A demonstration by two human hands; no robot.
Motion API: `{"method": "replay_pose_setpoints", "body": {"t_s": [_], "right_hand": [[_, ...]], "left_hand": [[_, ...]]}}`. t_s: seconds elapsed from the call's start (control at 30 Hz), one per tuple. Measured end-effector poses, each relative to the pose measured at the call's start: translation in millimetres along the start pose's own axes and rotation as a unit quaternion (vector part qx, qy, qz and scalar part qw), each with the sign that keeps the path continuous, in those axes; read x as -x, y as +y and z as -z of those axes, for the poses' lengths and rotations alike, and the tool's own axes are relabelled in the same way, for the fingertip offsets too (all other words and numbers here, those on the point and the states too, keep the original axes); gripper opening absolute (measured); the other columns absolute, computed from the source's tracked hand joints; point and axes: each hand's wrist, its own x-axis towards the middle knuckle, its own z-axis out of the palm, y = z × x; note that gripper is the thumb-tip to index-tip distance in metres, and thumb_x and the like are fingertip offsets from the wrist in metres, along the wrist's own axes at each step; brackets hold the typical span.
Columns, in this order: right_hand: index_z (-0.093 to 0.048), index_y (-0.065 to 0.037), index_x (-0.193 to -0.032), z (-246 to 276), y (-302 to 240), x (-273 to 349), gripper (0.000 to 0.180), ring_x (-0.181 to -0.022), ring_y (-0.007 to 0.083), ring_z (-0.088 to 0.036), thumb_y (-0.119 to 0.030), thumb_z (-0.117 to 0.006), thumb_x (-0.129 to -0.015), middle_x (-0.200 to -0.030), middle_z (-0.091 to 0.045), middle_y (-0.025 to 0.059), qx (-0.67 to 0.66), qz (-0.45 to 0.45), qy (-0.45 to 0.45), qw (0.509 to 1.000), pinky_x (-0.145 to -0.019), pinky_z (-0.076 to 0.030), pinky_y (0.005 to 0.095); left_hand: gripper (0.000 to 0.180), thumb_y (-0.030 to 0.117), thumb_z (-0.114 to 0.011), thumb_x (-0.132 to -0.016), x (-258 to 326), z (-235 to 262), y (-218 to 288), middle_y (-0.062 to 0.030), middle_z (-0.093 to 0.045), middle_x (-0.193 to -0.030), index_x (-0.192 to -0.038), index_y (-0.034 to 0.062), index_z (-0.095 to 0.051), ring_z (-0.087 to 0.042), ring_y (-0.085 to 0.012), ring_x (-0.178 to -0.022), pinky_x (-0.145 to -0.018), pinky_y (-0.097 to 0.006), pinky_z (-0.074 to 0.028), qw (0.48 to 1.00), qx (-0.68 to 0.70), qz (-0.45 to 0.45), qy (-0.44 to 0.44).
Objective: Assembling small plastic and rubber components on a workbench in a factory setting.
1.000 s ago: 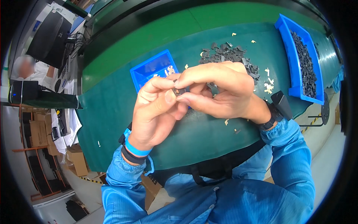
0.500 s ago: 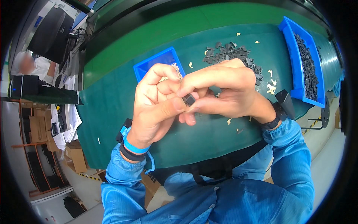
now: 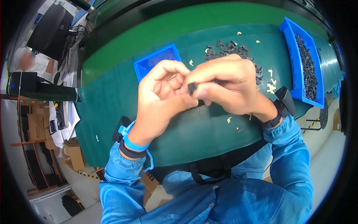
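Over the green mat (image 3: pixel 112 108), both hands now sit lower and nearer the body than a second ago, uncovering more of the small blue bin (image 3: pixel 154 61). The left hand (image 3: pixel 160 100) opens its curl, fingers arched higher. The small black part (image 3: pixel 192 88) now shows plainly between the thumbs, pinched by the right hand (image 3: pixel 227 87), where earlier the fingers hid it.

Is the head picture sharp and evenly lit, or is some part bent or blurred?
Head view: light is even and the hands, left hand and right hand, look sharp around the small black part; the green table edges bend near the dark rim.
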Motion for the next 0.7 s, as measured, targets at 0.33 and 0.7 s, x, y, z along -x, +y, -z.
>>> {"method": "replay_pose_setpoints", "body": {"t_s": [0.33,0.7], "right_hand": [[-0.068,0.001,-0.094,19,16,-3,0.022,-0.065,0.0054,-0.059,-0.014,-0.060,-0.107,-0.070,-0.063,0.0011,0.075,-0.194,0.100,0.973,-0.058,-0.047,0.0238],[-0.068,0.003,-0.103,69,-111,98,0.021,-0.062,0.0137,-0.064,-0.017,-0.063,-0.105,-0.072,-0.067,0.0075,0.387,-0.288,0.145,0.864,-0.060,-0.052,0.0310]], "left_hand": [[0.014,0.002,-0.072,-0.097,7,-6,0,-0.0046,-0.066,-0.097,-0.108,0.0000,-0.064,-0.062,-0.0086,-0.077,-0.067,-0.024,-0.050,0.959,-0.199,-0.102,0.175],[0.030,-0.003,-0.069,-0.088,12,-13,-16,-0.0187,-0.063,-0.112,-0.117,-0.0004,-0.065,-0.066,-0.0358,-0.098,-0.082,-0.043,-0.054,0.718,-0.631,-0.259,0.138]]}}
